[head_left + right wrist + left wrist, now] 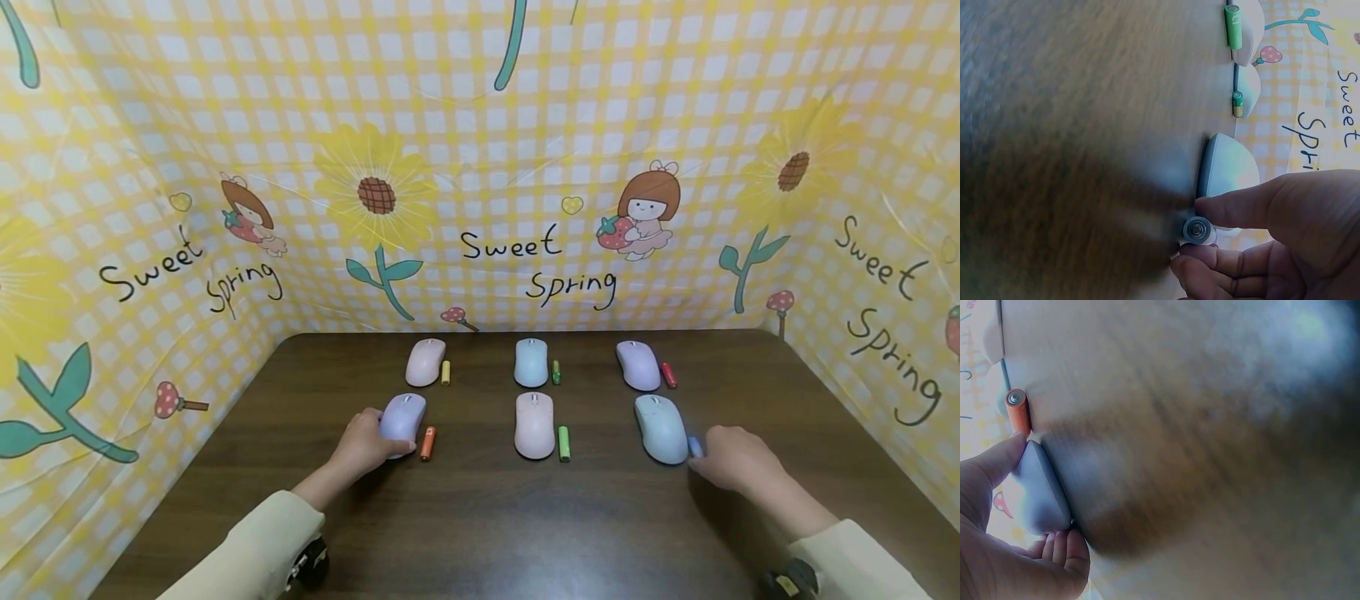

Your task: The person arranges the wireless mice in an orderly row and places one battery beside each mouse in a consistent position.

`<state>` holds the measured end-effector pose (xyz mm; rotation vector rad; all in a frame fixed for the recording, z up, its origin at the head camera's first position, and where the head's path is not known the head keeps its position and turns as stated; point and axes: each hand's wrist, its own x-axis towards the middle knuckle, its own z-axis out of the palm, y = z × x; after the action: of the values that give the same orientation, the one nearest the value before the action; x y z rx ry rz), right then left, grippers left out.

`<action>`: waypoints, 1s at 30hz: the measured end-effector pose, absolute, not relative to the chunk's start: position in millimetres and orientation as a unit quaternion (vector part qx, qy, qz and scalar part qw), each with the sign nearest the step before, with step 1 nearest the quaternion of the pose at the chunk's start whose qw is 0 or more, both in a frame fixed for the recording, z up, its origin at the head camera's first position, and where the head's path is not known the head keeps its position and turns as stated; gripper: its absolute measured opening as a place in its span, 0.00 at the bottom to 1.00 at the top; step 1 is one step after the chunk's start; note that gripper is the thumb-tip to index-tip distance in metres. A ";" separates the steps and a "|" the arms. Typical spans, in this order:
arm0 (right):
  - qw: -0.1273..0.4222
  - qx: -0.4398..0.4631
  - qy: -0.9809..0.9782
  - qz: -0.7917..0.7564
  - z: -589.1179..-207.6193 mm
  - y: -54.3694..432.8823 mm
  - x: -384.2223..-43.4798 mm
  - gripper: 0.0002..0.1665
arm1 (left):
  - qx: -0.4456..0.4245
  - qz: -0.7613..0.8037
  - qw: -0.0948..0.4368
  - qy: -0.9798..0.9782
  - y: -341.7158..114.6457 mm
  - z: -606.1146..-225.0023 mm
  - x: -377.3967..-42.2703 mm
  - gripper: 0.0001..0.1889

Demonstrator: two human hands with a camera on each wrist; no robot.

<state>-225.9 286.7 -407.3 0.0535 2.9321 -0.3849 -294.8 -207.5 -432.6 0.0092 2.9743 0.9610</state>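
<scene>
At the front left, my left hand [362, 447] grips a lavender computer mouse [403, 415] from its sides, thumb across the near end. In the left wrist view the fingers curl against one side of that mouse [1038, 494], and the thumb lies along the other. An orange battery [1018, 415] stands out just past the thumb tip. My right hand [738, 458] pinches a blue battery [696, 447] beside the light blue front-right mouse [662, 429]. The right wrist view shows the battery's end [1197, 230] between thumb and fingers, close over the table.
Front centre, a pale pink mouse [535, 427] has a light green battery [564, 444] at its right. Behind are a pink mouse [426, 362] with a yellow battery [446, 372], a blue mouse [531, 362] with a green battery [557, 372], and a purple mouse [638, 365] with a red battery [669, 375].
</scene>
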 end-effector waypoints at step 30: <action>0.098 0.022 0.986 -0.135 -402.5 297.6 -223.8 0.22 | 0.011 0.300 0.015 0.954 -208.5 -432.3 -295.9 0.40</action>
<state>-223.8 297.6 -402.5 0.0652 2.9179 -0.3989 -295.9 -208.5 -432.3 0.0351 2.9669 0.9339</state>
